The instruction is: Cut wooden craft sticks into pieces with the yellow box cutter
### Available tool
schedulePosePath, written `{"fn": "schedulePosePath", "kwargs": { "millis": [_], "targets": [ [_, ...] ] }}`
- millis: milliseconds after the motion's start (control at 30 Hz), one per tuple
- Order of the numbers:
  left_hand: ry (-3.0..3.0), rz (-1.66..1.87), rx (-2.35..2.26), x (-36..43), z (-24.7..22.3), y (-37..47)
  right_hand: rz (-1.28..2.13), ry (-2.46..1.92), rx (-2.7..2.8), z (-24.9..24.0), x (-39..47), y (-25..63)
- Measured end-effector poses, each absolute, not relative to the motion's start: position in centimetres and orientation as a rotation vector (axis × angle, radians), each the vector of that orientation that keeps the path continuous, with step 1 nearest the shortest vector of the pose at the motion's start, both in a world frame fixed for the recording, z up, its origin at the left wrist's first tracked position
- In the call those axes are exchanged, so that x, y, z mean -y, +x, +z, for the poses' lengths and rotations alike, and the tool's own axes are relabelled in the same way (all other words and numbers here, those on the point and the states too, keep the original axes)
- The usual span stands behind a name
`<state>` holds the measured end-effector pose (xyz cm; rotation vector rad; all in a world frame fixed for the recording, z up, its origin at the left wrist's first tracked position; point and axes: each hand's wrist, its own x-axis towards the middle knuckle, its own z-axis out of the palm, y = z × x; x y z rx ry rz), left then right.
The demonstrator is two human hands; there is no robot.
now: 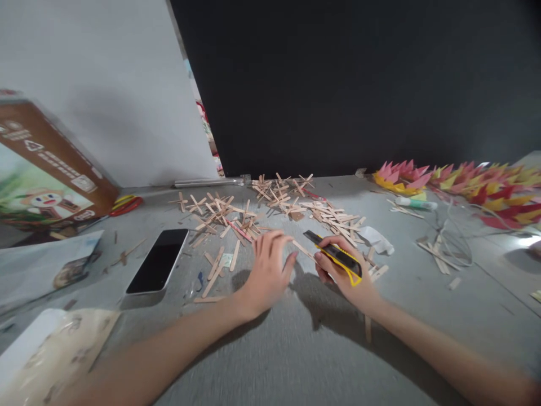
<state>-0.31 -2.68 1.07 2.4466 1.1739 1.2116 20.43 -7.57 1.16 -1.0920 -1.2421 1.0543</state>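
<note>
While a yellow-and-black cutter (340,257) is held in the right hand (345,286), a thin wooden stick (303,250) is seen in the head view between that hand and the left hand (267,272). The left hand's fingers are loosely spread, thumb apart; whether the stick is touched by them cannot be told. Loose sticks (333,218) are heaped beyond the hands on the grey table (262,366), and a phone (158,262) is laid to the left.
</note>
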Motion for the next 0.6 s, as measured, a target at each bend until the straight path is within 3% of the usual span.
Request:
{"fn": "schedulePosePath", "kwargs": {
  "millis": [200,467,600],
  "targets": [
    [1.662,0.876,-0.920,3.1,0.4,1.3,0.893,-1.133,1.431,-0.3,8.1,20.1],
    [1.308,0.975,-0.762,3.1,0.2,1.4,0.308,-1.107,1.775,-0.6,8.5,21.3],
    [1.185,0.975,-0.752,1.4,-0.7,1.1,0.202,-1.156,1.761,-1.6,8.3,22.9]
  ]
}}
